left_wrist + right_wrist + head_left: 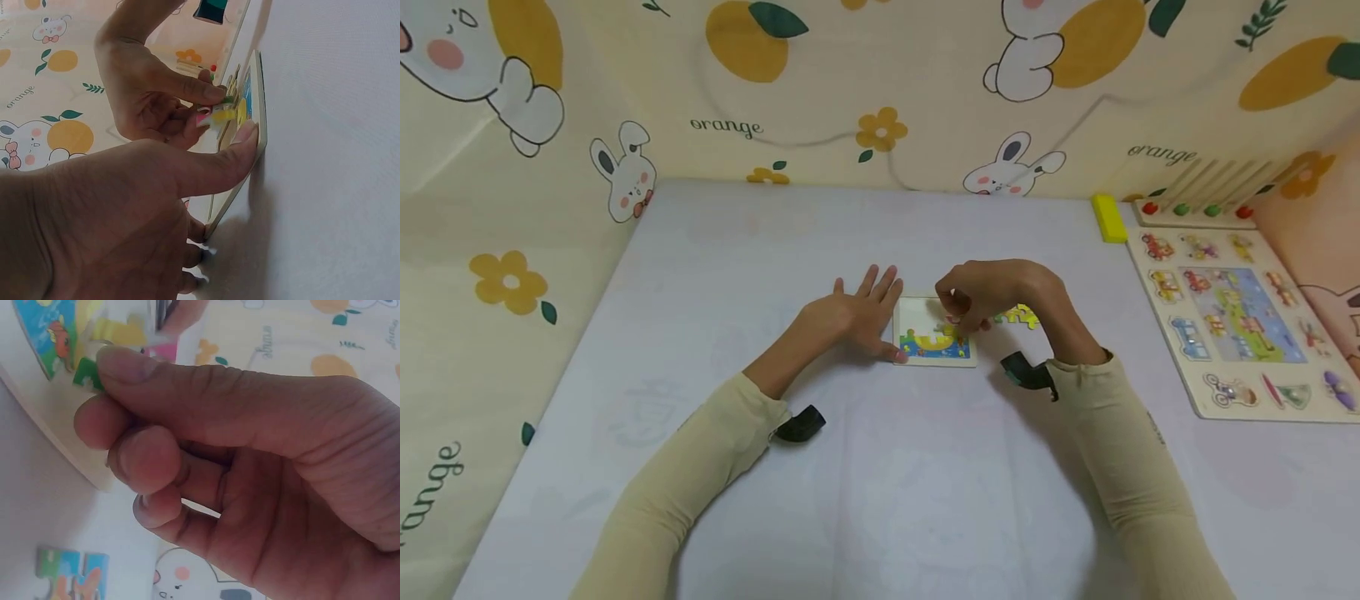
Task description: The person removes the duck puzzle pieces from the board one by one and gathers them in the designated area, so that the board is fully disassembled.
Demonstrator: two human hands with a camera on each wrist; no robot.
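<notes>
Left hand spread, thumb on near-left corner of puzzle board; right hand pinches multicoloured puzzle piece over board's right side; board on white table between both, pale-rimmed, blue-and-yellow artwork along near edge, pale backing beyond

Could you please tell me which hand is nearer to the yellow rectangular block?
Right. The right hand is front-left of the yellow block, at the right side of the pale rectangular puzzle tray; the left hand is farther left, at the tray's left side.
</notes>
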